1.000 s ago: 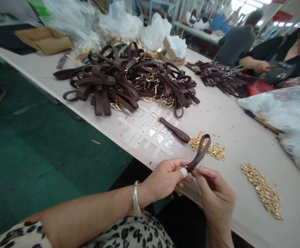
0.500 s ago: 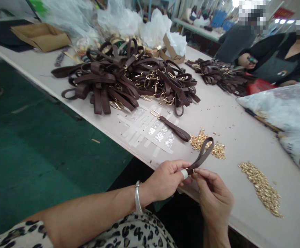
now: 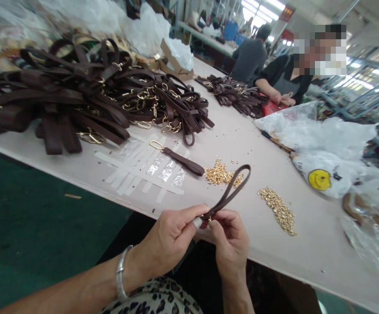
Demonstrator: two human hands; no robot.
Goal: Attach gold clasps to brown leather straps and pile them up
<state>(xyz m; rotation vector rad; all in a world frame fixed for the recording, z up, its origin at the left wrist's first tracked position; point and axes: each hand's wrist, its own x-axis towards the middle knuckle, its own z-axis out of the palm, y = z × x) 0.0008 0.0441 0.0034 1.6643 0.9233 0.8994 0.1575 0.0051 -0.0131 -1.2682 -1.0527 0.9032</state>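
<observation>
Held up over the table's front edge is a dark brown leather wrist strap (image 3: 221, 204), its loop pointing up and away. My left hand (image 3: 173, 231) pinches the strap's lower end between thumb and fingers; a pale wrap covers one fingertip. At the strap's underside, my right hand (image 3: 232, 242) is closed on a small gold metal stud (image 3: 210, 219) between thumb and forefinger. Beyond the hands lie a pile of small gold studs (image 3: 218, 173) and, to the right, a second pile of gold pieces (image 3: 278, 210). Another strap (image 3: 184, 162) with a gold ring rests on the table.
A large heap of brown straps (image 3: 59, 96) with gold clasps covers the left of the table. Clear tape strips (image 3: 140, 174) stick to its surface. Plastic bags (image 3: 336, 170) lie at right. A co-worker (image 3: 282, 76) sits across, near another strap heap (image 3: 235, 96).
The view has swung right, so the table's things appear further left. Both hands keep hold at the strap's lower end, and the right fingertips now press the gold stud against its underside.
</observation>
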